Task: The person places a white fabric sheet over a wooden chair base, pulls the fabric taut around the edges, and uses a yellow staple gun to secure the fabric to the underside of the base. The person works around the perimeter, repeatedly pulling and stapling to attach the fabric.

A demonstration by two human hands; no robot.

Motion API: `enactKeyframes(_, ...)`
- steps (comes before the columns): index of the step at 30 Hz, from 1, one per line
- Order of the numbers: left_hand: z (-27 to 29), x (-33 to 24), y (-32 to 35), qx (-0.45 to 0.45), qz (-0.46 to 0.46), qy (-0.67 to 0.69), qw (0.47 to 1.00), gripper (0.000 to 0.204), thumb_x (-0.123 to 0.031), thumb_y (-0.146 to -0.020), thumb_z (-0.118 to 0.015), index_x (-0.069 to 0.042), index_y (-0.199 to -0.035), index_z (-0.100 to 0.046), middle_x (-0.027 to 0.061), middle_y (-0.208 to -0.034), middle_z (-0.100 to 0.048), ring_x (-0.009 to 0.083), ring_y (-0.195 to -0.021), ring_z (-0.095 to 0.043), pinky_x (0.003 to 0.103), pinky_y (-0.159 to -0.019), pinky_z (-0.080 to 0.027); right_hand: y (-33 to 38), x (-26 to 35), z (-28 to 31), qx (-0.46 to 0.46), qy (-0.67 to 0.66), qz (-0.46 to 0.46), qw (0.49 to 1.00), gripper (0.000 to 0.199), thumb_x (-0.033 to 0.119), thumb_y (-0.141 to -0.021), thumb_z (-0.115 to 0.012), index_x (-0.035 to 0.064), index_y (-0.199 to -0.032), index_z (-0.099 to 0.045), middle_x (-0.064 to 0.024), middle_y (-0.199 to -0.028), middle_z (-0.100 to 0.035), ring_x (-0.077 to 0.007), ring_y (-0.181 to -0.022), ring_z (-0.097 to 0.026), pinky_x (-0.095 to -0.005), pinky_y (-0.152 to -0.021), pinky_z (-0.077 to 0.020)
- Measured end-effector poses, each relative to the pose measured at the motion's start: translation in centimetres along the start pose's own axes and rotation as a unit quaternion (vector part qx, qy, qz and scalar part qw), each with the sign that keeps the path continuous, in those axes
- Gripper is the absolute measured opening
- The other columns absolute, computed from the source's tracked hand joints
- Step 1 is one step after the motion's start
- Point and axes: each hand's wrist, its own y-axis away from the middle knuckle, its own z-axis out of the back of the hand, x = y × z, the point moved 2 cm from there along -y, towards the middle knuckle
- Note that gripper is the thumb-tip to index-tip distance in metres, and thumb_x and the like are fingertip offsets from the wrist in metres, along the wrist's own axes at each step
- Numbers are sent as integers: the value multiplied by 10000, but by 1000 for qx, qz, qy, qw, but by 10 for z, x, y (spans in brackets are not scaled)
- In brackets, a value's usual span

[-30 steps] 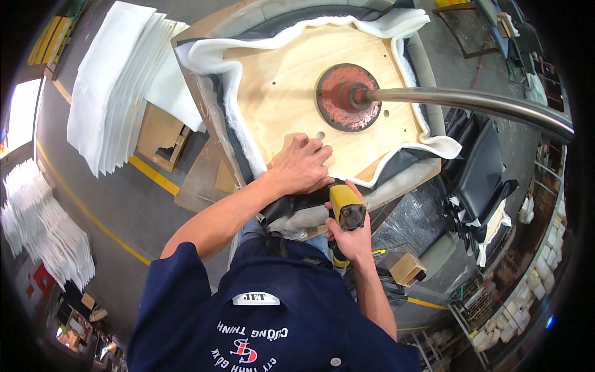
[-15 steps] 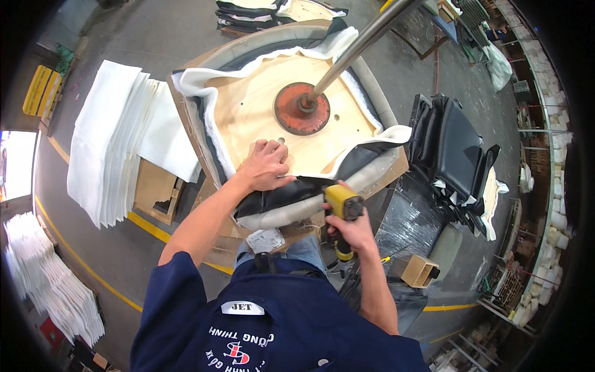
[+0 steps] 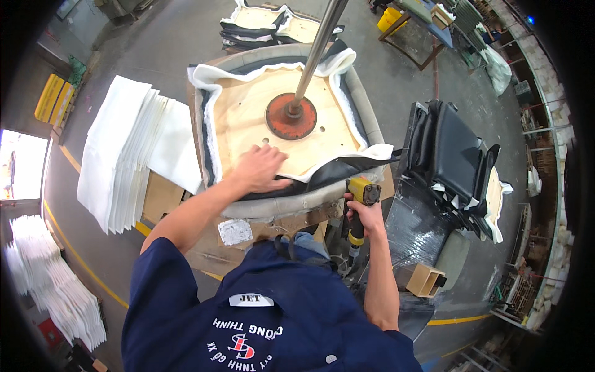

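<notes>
A pale plywood seat panel (image 3: 242,130) lies in a padded grey form (image 3: 291,208), ringed by white padding (image 3: 207,80) and black cover material (image 3: 353,164). On its middle presses a round red plate (image 3: 291,127) at the foot of a steel rod (image 3: 319,56). My left hand (image 3: 260,170) rests open on the panel's near part, fingers stretched forward and thumb by the black cover's folded edge. In my right hand (image 3: 367,216) is a yellow and black air staple gun (image 3: 364,191), held upright just off the form's near right corner.
White padding sheets (image 3: 118,155) are stacked at the left, with another pile (image 3: 59,279) lower left. Black upholstered seats (image 3: 455,149) lie stacked on the right, near a small wooden box (image 3: 425,280). More seat pieces (image 3: 254,22) lie beyond the form.
My right hand has drawn the staple gun back to the right, off the cover's edge. My left fingers have straightened from a curled press. The view has shifted.
</notes>
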Motion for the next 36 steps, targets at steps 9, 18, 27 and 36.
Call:
enactKeyframes(9, -57, -112, -41, -183, 182, 97, 961, 793, -448, -802, -771, 39, -1376, -522, 157, -1143, -645, 305, -1053, -574, 471, -957, -385, 12, -5, -11, 16, -29, -8, 999, 860, -99, -850, -642, 200, -1602, -350, -100, -1107, -712, -128, -638, -609, -298, -589, -543)
enactKeyframes(18, -67, -75, -68, -200, 102, 100, 969, 347, -427, -843, -747, -81, -814, -739, 71, -847, -677, 268, -952, -577, 430, -913, -388, -11, 27, -24, 35, -37, -45, 998, 847, -104, -848, -660, 163, -1592, -356, -123, -1080, -716, -129, -627, -608, -291, -555, -526)
enactKeyframes(27, -68, -68, -72, -231, 114, 143, 956, 250, -327, -872, -718, -100, -770, -746, 45, -795, -674, 250, -916, -580, 417, -895, -400, -41, 58, -49, 55, 35, -92, 994, 867, -85, -854, -660, 167, -1611, -320, -113, -1072, -717, -125, -599, -597, -284, -530, -507)
enactKeyframes(36, -69, -69, -74, -252, 145, 140, 947, 252, -328, -878, -721, -108, -759, -744, 33, -756, -667, 246, -902, -575, 421, -898, -386, -51, 70, -56, 57, 87, -104, 989, 886, -102, -845, -628, 161, -1623, -296, -76, -942, -659, -127, -591, -582, -281, -520, -508)
